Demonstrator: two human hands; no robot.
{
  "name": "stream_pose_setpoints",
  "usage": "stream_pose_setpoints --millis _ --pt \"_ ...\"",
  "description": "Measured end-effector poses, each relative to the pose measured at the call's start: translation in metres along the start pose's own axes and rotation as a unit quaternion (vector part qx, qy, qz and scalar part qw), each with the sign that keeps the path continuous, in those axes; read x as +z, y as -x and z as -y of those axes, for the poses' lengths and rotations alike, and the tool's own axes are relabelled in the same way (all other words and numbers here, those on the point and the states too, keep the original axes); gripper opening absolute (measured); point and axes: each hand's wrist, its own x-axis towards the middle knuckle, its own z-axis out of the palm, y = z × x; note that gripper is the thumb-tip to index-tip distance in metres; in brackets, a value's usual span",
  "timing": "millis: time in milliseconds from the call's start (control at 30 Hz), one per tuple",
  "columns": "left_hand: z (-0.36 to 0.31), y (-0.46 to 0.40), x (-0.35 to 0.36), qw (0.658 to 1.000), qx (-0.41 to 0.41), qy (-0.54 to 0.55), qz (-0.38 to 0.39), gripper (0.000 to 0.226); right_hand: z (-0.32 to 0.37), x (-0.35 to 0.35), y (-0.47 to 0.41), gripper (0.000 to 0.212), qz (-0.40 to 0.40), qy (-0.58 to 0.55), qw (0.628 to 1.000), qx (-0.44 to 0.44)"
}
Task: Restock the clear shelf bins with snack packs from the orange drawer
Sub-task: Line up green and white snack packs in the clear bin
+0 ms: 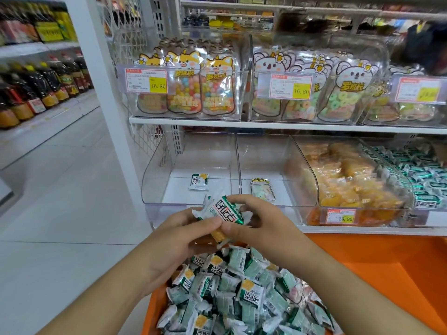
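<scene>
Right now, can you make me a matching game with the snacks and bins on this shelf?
Things:
1. far-left lower bin
2. orange drawer
3. handful of packs
4. fox bags

Places or states:
A. held by both hands
B. upper shelf, tag 16.80
C. almost bare, one green pack
D. heaped with green-and-white packs

Pairs: 1-C, 2-D, 3-A, 4-B

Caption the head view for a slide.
Both hands lift green-and-white snack packs from the orange drawer toward a nearly empty clear bin.

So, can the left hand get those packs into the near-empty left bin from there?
Probably yes: the left bin is open-topped just beyond the left hand, nothing between; both hands grip the snack packs.
</scene>
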Motion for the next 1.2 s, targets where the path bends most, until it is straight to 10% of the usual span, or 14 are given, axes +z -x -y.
stream_pose_setpoints --millis 367,500,667,1200 --pt "-0.026 -0.02 -0.055 0.973 0.081 -0.203 -0.073 0.071 0.011 0.015 -0.058 0.068 -0.02 0.056 0.998 0.035" --pt "-0.02 -0.049 -0.1 0.853 0.176 -0.445 -0.207 0.059 0.009 0.036 -0.147 0.066 -0.024 0.061 0.997 0.047" --pt "0.011 -0.074 -0.129 0.751 0.236 -0.585 -0.192 0.067 -0.022 0.068 -0.264 0.069 -0.035 0.108 0.992 0.054" --pt "0.038 -0.094 -0.147 0.743 0.302 -0.569 -0.184 0.065 -0.072 0.083 -0.336 0.081 -0.029 0.22 0.975 -0.006"
